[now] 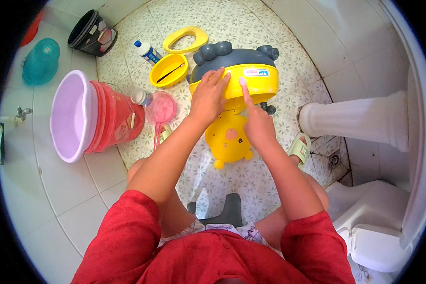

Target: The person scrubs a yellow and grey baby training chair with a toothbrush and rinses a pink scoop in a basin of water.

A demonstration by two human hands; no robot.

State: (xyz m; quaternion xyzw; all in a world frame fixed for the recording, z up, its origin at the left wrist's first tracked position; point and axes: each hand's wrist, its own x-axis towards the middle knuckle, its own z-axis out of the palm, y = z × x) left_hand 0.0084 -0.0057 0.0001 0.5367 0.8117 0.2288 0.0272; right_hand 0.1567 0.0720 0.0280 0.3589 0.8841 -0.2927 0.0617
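Note:
A child's potty [262, 86], yellow with a dark grey base, lies tipped on its side on the floor in front of me. Its yellow bear-face lid [222, 137] hangs down toward me. My left hand [208, 97] lies with its fingers stretched over the potty's yellow left side, holding nothing visible. With its index finger extended, my right hand [259, 120] touches the yellow wall beside a small white label [256, 72]. A pale pinkish spot shows at that fingertip; I cannot tell what it is. The right hand's other fingers are curled and partly hidden.
Beyond are a yellow ring seat [199, 43], a yellow bowl [158, 71] with a dark brush across it, and a white bottle [146, 51]. At left stand a purple basin [61, 116], red bucket [113, 118] and pink dipper [163, 108]. A white pedestal [355, 119] rises right.

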